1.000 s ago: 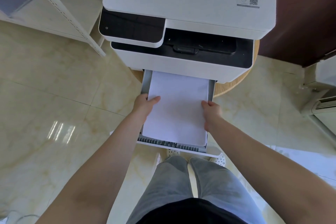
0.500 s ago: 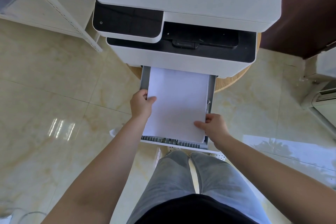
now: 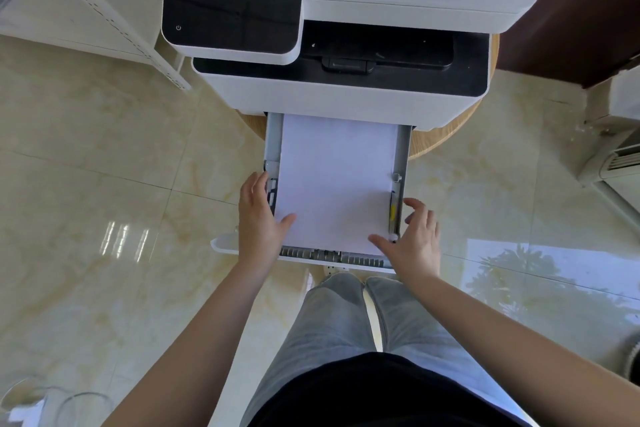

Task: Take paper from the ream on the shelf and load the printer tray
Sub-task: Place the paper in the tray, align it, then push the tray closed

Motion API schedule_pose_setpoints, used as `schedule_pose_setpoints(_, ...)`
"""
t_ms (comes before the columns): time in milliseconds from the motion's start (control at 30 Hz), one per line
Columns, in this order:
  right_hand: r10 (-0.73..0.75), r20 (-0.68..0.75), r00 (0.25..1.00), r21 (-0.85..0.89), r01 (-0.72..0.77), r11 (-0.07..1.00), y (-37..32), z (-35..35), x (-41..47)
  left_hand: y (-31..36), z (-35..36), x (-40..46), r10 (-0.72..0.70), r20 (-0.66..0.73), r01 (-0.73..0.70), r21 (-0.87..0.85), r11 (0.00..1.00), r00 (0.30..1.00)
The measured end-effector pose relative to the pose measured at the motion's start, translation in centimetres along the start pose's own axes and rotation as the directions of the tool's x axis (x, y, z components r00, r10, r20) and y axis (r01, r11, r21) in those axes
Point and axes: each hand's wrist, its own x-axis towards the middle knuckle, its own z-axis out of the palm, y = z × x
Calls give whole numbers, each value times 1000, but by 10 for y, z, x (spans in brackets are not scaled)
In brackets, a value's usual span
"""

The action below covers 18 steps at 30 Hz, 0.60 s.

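A white printer (image 3: 346, 97) with a black control panel stands on a round wooden table. Its grey paper tray (image 3: 273, 142) is pulled out toward me. A stack of white paper (image 3: 336, 180) lies flat inside the tray between the side guides. My left hand (image 3: 258, 218) rests at the tray's left edge, thumb lying on the paper's near left corner. My right hand (image 3: 414, 239) is at the near right corner, fingers spread, thumb on the sheet's corner, beside the guide with a yellow mark (image 3: 393, 213).
A white metal shelf (image 3: 86, 3) stands at the upper left. A dark brown panel (image 3: 581, 10) and a white appliance (image 3: 620, 149) are at the right. Glossy beige floor tiles lie all around. My legs are just under the tray's front.
The paper has dropped flat into the tray. Both hands have slid toward the tray's near end, and the right hand has loosened from the paper edge and spread its fingers.
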Motion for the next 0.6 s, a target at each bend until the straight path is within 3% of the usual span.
schedule_pose_setpoints(100, 111, 171, 979, 92, -128, 987, 7, 6, -3, -9, 6, -8, -152, 181, 132, 119, 984, 972)
schedule_pose_setpoints(200, 182, 311, 933, 233, -260, 937, 7, 12, -5, -10, 13, -8, -226, 246, 198, 134, 971, 942)
schedule_pose_setpoints(433, 223, 255, 941, 136, -264, 955, -2, 19, 2, -8, 18, -4, -200, 143, 144, 326, 934, 969)
schedule_pose_setpoints(600, 230, 205, 951, 73, -250, 966, -6, 24, 1, -7, 18, -1, -161, 110, 112, 357, 927, 981)
